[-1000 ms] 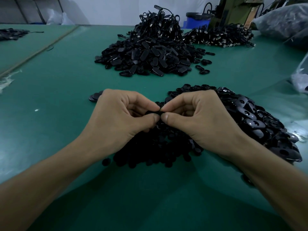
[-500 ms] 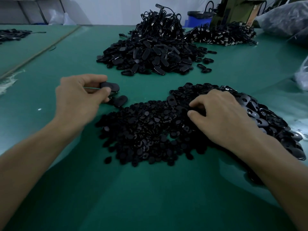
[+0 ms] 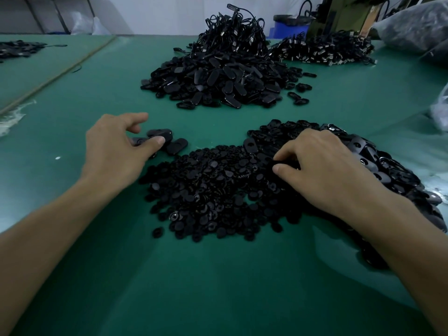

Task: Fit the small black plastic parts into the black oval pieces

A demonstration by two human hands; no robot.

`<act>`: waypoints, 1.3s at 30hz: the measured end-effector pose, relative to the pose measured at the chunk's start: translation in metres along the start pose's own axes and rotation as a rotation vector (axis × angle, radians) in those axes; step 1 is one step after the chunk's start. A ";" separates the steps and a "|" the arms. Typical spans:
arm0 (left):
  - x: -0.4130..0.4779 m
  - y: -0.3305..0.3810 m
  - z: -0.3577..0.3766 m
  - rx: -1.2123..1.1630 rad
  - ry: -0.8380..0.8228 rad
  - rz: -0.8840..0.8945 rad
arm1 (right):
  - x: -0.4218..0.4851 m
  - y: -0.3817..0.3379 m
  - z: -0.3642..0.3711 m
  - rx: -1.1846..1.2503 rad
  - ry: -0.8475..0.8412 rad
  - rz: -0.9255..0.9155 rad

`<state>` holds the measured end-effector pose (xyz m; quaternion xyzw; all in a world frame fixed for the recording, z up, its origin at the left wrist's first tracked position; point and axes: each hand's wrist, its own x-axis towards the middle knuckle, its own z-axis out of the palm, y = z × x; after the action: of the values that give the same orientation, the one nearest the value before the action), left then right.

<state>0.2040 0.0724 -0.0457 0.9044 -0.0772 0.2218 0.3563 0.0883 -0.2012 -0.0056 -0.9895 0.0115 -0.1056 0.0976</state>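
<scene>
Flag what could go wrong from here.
The right hand reaches in where the small parts pile meets the oval pieces pile; it may drag the two together.
Everything is black in dim light, so a double pick could go unnoticed.
The left hand is over a small oval cluster lying close to the small parts pile; they could mix.

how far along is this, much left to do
Early. Only a few oval pieces lie set aside by the left hand, seemingly done. The right hand reaches into the small parts. A big heap of ovals beside it is left.
</scene>
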 end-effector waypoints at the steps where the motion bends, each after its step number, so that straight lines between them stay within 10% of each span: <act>1: -0.001 0.003 -0.001 -0.001 0.006 0.019 | 0.001 0.001 0.000 -0.001 -0.016 -0.001; 12: -0.028 0.061 -0.002 -0.332 -0.136 0.175 | 0.004 0.005 0.006 0.237 0.222 -0.044; 19: -0.049 0.093 -0.004 -0.660 -0.509 -0.031 | -0.003 -0.019 0.013 0.502 0.223 -0.181; 26: -0.051 0.095 -0.004 -0.820 -0.548 -0.170 | -0.003 -0.025 0.015 0.541 0.298 -0.349; 39: -0.049 0.086 0.001 -0.805 -0.435 -0.123 | 0.000 -0.021 0.012 1.065 0.047 0.009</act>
<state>0.1350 0.0082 -0.0165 0.7225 -0.1765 -0.0420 0.6672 0.0911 -0.1781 -0.0133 -0.8002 -0.0372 -0.1186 0.5867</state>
